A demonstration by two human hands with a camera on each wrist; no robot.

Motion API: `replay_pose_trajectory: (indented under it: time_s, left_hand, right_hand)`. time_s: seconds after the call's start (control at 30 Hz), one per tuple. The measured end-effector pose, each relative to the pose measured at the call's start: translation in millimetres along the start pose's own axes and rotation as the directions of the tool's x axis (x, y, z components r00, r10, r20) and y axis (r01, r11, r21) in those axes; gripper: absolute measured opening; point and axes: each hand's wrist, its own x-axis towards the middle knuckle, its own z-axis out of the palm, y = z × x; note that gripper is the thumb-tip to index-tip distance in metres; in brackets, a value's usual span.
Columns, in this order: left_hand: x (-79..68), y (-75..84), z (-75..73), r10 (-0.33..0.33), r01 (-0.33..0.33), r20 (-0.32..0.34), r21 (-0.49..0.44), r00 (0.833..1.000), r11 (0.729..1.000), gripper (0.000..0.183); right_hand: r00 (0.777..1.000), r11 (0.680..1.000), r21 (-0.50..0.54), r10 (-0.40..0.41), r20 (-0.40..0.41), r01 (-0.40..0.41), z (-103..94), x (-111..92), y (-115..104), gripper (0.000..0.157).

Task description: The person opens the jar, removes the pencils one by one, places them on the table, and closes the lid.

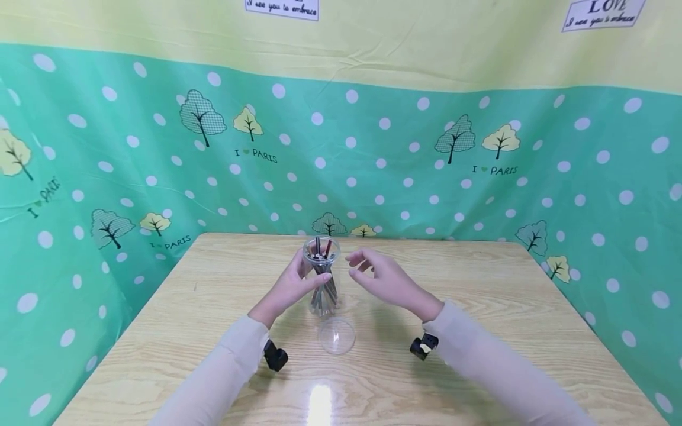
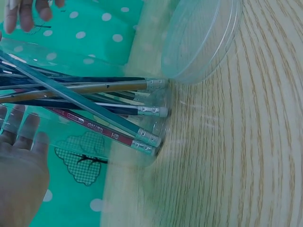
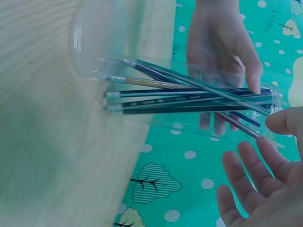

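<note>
A tall clear jar [image 1: 323, 312] stands on the table, holding several pencils [image 1: 326, 291] that cross one another inside. My left hand [image 1: 290, 288] grips the jar from its left side, thumb across the front and fingers behind the clear wall. In the left wrist view the pencils' eraser ends point to the jar's bottom; a red pencil [image 2: 99, 126] and a teal pencil [image 2: 90, 105] show among them. To the right of the jar's upper part, my right hand [image 1: 386, 278] hovers with bent, spread fingers and nothing in it. A round clear lid [image 1: 337, 336] lies just in front of the jar.
The wooden table [image 1: 453, 378] reaches back to a green dotted curtain [image 1: 373, 177] with printed trees. Dark wrist cameras hang below both wrists, the left camera [image 1: 275, 356] near the lid. Light reflects off the table's front.
</note>
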Motion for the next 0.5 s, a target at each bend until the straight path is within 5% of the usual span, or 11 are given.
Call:
replay_pose_trajectory:
  time_s: [0.5]
  left_hand:
    - [0.1,-1.0,0.5,0.027,-0.027,0.009,0.002,1.0,1.0,0.083]
  right_hand:
    - [0.988,0.99,-0.004,-0.14,-0.068,0.14,-7.8,13.7,-3.2,0.028]
